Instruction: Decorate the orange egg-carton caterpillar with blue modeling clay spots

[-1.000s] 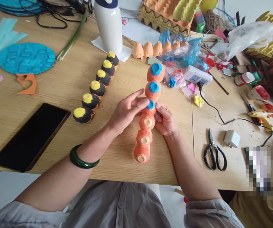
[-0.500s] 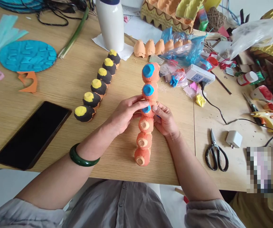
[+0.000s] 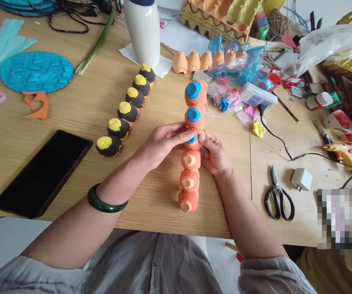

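Note:
An orange-coated egg-carton strip [image 3: 190, 158] is held lengthwise before me over the table. Its two far cups carry blue clay caps [image 3: 193, 115]; the near cups have bare, pale tips. My left hand [image 3: 166, 143] is closed around the strip's left side, its thumb pressing the small blue clay patch [image 3: 192, 139] on the third cup. From the right, my right hand [image 3: 215, 153] pinches at that same cup, thumb at the patch's edge. A bit of blue clay [image 3: 205, 148] shows between its fingers. The undersides of both hands are hidden.
A black strip with yellow caps [image 3: 127, 110] lies left, near a phone [image 3: 43, 173]. A white bottle [image 3: 143, 34] and a bare carton strip [image 3: 206, 61] stand behind. Scissors [image 3: 276, 196], a white adapter [image 3: 302, 179] and a power strip [image 3: 257, 97] with its cable lie right.
The strip has shifted slightly to the right, its near end most. Both hands keep their hold at the third cup, and the left thumb has moved slightly right with it.

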The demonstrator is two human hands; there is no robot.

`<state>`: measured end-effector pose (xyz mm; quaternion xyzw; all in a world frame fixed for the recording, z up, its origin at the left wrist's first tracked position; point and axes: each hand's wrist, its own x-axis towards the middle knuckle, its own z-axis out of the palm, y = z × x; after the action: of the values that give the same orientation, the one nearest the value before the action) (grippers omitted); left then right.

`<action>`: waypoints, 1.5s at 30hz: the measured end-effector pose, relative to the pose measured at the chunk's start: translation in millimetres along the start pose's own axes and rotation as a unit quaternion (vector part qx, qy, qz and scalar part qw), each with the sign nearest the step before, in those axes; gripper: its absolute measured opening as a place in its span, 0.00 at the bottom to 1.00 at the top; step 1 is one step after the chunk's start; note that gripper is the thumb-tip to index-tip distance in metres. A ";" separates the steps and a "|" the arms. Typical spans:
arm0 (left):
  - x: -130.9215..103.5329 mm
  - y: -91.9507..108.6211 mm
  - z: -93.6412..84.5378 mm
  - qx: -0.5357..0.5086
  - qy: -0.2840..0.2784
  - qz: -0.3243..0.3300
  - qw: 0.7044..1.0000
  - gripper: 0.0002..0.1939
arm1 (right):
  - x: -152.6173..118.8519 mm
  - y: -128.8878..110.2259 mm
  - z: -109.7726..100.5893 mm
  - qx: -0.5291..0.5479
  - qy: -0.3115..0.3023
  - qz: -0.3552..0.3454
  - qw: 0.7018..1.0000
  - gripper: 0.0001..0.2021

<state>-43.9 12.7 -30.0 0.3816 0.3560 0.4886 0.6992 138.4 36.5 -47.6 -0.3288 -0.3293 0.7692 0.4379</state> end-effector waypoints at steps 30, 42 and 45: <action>1.9 3.2 -10.1 -0.015 -0.020 -0.050 0.998 0.28 | -4.2 -5.3 4.8 -0.014 0.014 0.021 1.000 0.26; -0.6 -0.2 -2.9 0.032 -0.014 -0.001 0.999 0.31 | -0.9 -1.2 -1.3 -0.016 0.012 -0.019 1.000 0.30; 0.0 -0.1 -3.8 0.043 -0.021 0.008 0.999 0.31 | -1.0 -1.5 -0.3 -0.014 0.018 -0.010 1.000 0.29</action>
<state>-47.1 13.4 -31.8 0.4244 0.3584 0.4702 0.6858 139.7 36.3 -46.4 -0.3453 -0.3354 0.7543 0.4464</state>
